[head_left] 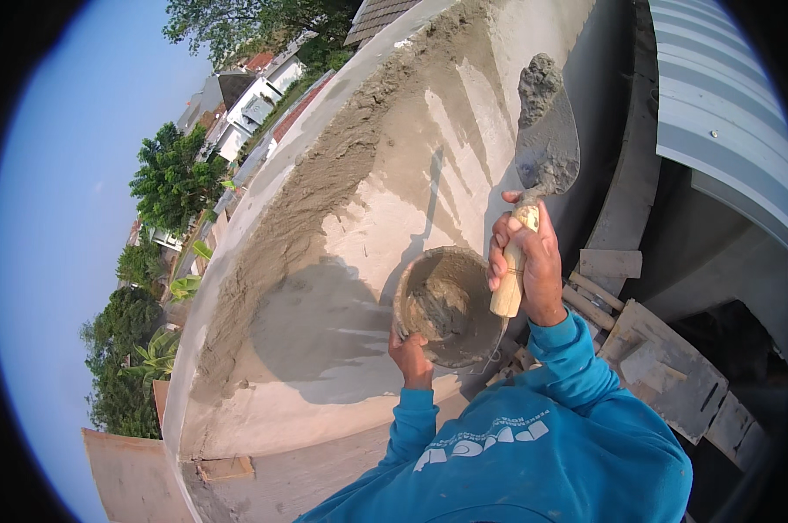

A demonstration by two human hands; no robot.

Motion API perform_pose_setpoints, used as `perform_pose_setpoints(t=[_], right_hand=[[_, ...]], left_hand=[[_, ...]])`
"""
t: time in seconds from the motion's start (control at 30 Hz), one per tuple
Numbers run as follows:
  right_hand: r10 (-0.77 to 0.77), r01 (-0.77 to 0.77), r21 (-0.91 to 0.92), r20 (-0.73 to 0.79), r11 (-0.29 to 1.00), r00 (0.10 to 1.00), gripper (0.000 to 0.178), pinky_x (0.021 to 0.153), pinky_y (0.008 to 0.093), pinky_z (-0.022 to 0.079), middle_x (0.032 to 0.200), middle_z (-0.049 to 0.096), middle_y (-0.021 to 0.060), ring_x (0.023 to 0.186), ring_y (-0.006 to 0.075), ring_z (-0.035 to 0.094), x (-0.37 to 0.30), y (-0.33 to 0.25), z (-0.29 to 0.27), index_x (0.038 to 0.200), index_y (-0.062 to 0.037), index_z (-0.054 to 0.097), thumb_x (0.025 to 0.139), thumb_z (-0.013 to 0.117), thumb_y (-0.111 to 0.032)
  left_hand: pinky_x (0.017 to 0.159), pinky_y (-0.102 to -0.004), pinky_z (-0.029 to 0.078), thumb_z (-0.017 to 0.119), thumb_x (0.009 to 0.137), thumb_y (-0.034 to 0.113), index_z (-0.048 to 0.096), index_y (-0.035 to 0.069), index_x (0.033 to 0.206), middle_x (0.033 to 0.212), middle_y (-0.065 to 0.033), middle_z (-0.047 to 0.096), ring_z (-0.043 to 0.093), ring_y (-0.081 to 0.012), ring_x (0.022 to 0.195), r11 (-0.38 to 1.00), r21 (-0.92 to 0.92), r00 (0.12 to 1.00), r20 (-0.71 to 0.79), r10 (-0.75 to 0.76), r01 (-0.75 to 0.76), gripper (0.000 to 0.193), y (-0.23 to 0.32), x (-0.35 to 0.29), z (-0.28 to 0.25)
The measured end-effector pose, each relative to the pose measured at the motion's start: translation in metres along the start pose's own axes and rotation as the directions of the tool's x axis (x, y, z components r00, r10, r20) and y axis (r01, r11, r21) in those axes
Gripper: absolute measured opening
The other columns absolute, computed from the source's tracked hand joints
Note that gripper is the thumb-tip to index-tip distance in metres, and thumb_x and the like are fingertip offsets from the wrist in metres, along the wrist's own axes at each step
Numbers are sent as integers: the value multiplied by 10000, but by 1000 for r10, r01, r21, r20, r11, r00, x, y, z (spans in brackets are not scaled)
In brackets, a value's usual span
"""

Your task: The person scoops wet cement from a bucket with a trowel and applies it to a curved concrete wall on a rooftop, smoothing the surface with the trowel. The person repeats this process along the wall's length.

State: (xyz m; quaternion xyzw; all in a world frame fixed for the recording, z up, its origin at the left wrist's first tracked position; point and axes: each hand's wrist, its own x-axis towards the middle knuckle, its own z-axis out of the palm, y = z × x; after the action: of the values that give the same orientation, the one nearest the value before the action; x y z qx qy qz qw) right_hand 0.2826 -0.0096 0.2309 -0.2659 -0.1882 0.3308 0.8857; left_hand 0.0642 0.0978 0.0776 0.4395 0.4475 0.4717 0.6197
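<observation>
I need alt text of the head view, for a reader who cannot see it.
A blue-sleeved right hand holds up a trowel loaded with mortar; the left hand grips a bucket of mortar beside a partly coated wall. Trees and houses stand beyond.

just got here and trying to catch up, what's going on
A person in a blue top is handling mortar beside a pale wall. Their right hand grips a trowel by its wooden handle, the blade raised with grey mortar on it. Their left hand holds the rim of a bucket with more mortar inside. A rough grey mortar band runs along the wall's upper edge, with bare pale patches below.
</observation>
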Motion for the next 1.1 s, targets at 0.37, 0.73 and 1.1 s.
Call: perform_pose_setpoints(t=[0.37, 0.73, 1.1], right_hand=[[-281, 304, -515, 124, 801, 952, 415, 417, 314, 486, 774, 570, 116, 512, 163, 585, 42, 144, 74, 1297, 2, 317, 975, 553, -111], [-10, 11, 94, -7, 996, 1000, 275, 414, 335, 515, 876, 510, 111, 500, 154, 553, 99, 153, 125, 1162, -63, 303, 984, 509, -102], [140, -418, 667, 430, 617, 892, 333, 434, 309, 485, 872, 479, 56, 587, 137, 515, 23, 72, 125, 1308, -78, 383, 998, 464, -172]], left_hand=[[876, -267, 490, 438, 644, -150, 551, -31, 1374, 1238, -93, 643, 620, -209, 1089, 998, 44, 990, -133, 42, -36, 748, 9, -42, -60], [847, -277, 506, 450, 665, -152, 543, -24, 1369, 1222, -95, 643, 623, -218, 1063, 1000, -2, 979, -204, 16, -16, 722, -1, -56, -71], [889, -279, 498, 431, 683, -147, 554, -41, 1360, 1246, -99, 647, 628, -209, 1083, 998, -29, 994, -100, 55, -58, 696, 9, -48, -53]])
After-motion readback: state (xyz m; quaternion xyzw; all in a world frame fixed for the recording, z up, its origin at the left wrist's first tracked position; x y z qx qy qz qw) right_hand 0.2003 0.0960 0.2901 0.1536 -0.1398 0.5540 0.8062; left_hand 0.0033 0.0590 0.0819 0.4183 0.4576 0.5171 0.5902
